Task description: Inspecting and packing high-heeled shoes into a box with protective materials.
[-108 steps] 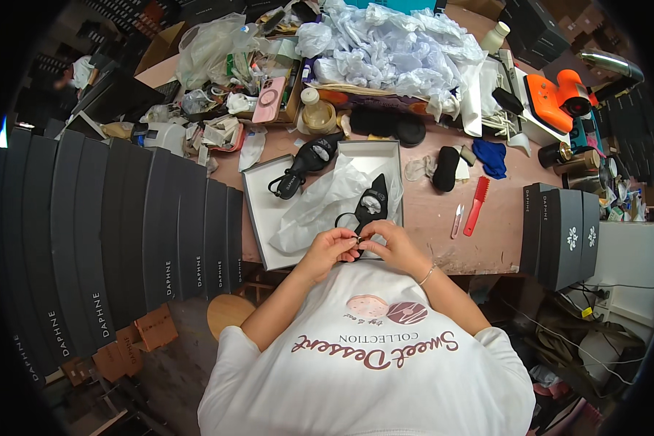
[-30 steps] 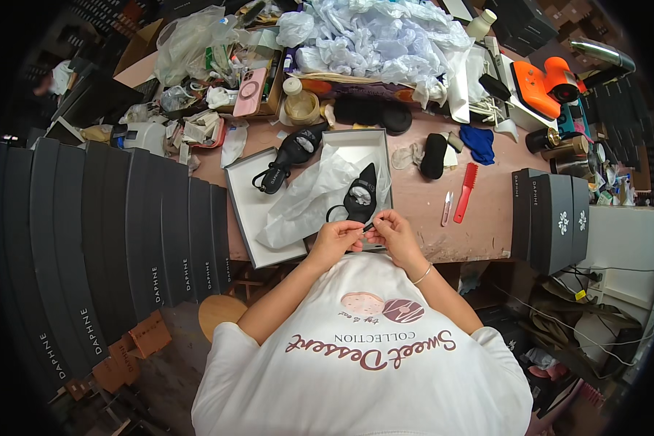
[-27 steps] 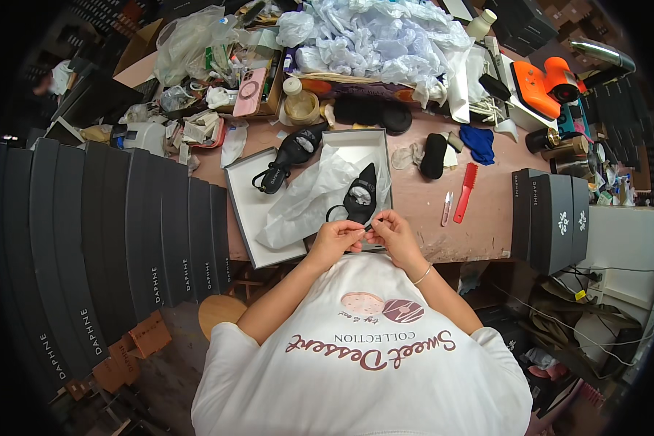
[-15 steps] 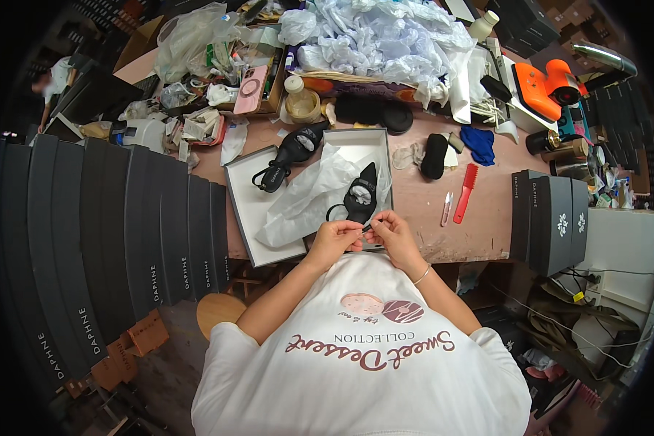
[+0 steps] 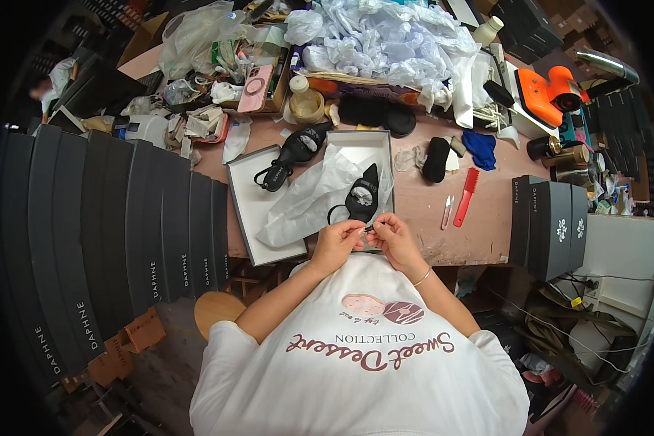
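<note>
**Head view: both hands meet on a black shoe strap at the box's near edge**

Head camera looks down on a cluttered pinkish worktop (image 5: 421, 211) with the person's two forearms coming up from the lower edge. The left hand (image 5: 336, 245) and the right hand (image 5: 394, 241) sit close together at the near edge of an open white shoe box (image 5: 248, 218). The fingertips of both hands are pinched shut around a thin dark piece between them, which looks like the strap end of the black pointed shoe (image 5: 361, 198); whether it is a buckle or a strap tip is too small to tell. That shoe lies toe away from the person, in the right part of the box, partly on crumpled white tissue paper (image 5: 309, 200), with its strap looping toward the left hand.

A second black shoe (image 5: 287, 156) rests across the far left corner of the box, its strap hanging over the rim. To the right of the box, on bare worktop, lie a red comb (image 5: 466, 196) and a small pen-like tool (image 5: 447, 211) just beside it, with a blue cloth (image 5: 479, 149) further back. A heap of white tissue (image 5: 392, 40) fills the far side of the worktop, and a pink phone (image 5: 256, 78) lies left of it. Dark grey shoe boxes (image 5: 123, 232) stand in a row along the person's left, and two more dark boxes (image 5: 548, 225) stand at the right.
</note>
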